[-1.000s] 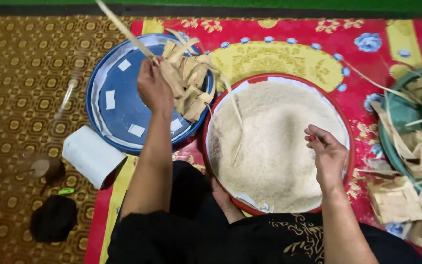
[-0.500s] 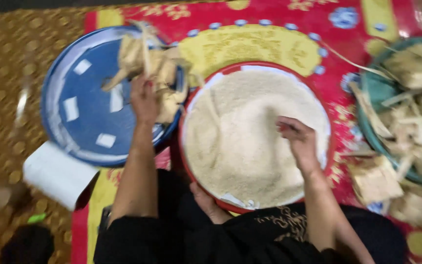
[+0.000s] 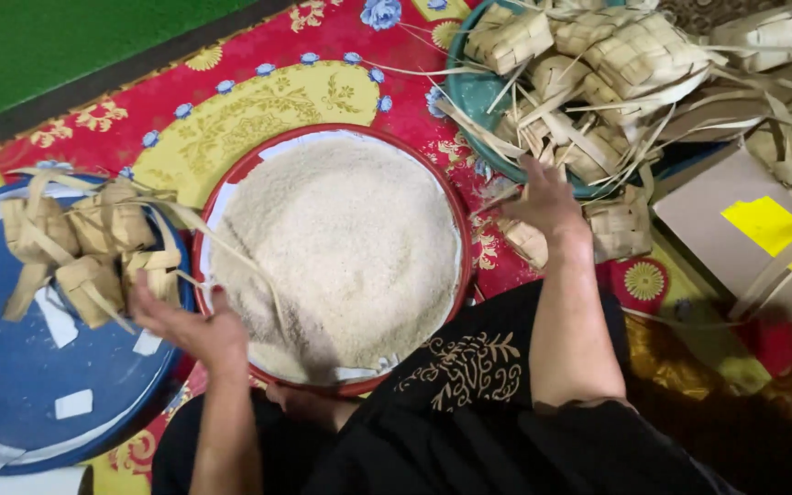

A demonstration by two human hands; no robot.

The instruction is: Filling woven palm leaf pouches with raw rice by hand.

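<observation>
Rice (image 3: 341,247) fills one red tray; left hand (image 3: 185,325), open, has left five woven pouches (image 3: 93,252); right hand (image 3: 547,203), spread, has been moved onto a pouch (image 3: 524,240).

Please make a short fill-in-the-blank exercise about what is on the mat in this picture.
1. The red-rimmed tray in the middle is full of uncooked ____.
2. The left hand is beside woven leaf pouches lying on the ____ tray.
3. The right hand reaches toward the pile of pouches in the ____ basin.

Missing words: rice; blue; teal
</observation>
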